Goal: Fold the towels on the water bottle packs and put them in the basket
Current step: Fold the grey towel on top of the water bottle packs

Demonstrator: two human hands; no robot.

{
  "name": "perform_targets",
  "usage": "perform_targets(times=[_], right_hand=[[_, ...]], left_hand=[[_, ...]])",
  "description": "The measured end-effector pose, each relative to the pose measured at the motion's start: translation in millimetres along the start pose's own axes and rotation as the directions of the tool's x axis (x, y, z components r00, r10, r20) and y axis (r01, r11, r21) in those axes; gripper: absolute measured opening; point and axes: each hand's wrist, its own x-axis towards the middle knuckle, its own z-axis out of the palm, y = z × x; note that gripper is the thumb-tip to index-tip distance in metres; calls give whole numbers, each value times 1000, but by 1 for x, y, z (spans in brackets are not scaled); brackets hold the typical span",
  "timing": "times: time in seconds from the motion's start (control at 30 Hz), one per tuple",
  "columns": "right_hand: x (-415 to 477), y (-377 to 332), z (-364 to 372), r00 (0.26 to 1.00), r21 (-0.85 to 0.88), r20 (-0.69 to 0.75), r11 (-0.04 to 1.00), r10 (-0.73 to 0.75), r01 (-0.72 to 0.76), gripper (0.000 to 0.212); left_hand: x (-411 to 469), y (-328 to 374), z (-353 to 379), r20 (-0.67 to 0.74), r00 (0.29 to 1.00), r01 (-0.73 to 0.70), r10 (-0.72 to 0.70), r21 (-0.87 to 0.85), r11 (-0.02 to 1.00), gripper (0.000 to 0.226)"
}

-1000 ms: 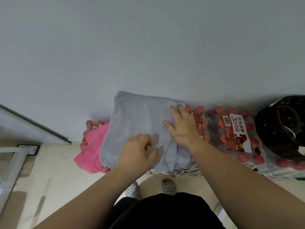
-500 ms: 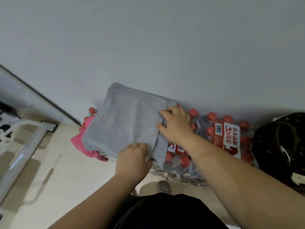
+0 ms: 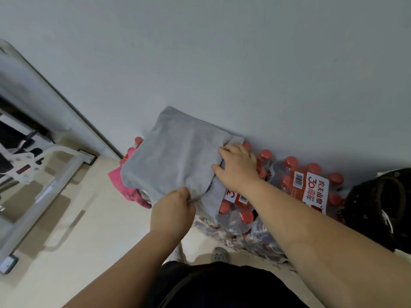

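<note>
A folded grey towel lies on the water bottle packs against the wall. My left hand grips the towel's near edge, fingers curled round the cloth. My right hand holds the towel's right edge, fingers tucked at the fold. A pink towel sticks out from under the grey one on the left. The dark woven basket stands at the right, on the packs.
The grey wall runs right behind the packs. A white metal frame stands on the beige floor at the left. My shoes are just in front of the packs.
The view has swung left and tilted. My left hand slid to the towel's near edge and closed on it; my right hand moved to the right edge, uncovering bottle caps.
</note>
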Motion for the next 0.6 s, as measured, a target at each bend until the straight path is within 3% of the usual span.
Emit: perform_targets(times=[0.1, 0.23, 0.33, 0.4, 0.47, 0.53, 0.6], right_hand=[[2, -5, -13, 999, 48, -51, 999, 0, 2, 62], [-2, -8, -42, 964, 104, -259, 991, -53, 82, 54], [-10, 0, -49, 928, 85, -370, 994, -33, 70, 52], [-15, 9, -43, 956, 39, -292, 999, -9, 21, 58], [-18, 16, -30, 998, -55, -61, 998, 20, -23, 70], [-23, 20, -16, 992, -125, 115, 992, 51, -37, 79], [-28, 17, -6, 992, -135, 116, 990, 51, -35, 78]], left_hand=[[-1, 2, -17, -40, 999, 3, -6, -90, 996, 5], [-7, 15, -45, -121, 992, -58, 30, -235, 970, 20], [-13, 32, -46, -79, 992, -116, 98, -272, 955, 12], [-13, 41, -32, 30, 990, -125, 136, -239, 963, 5], [-10, 45, -13, 163, 976, -117, 145, -170, 978, 7], [-6, 44, 3, 244, 958, -134, 154, -97, 986, 8], [-5, 41, 7, 254, 955, -137, 151, -74, 988, 19]])
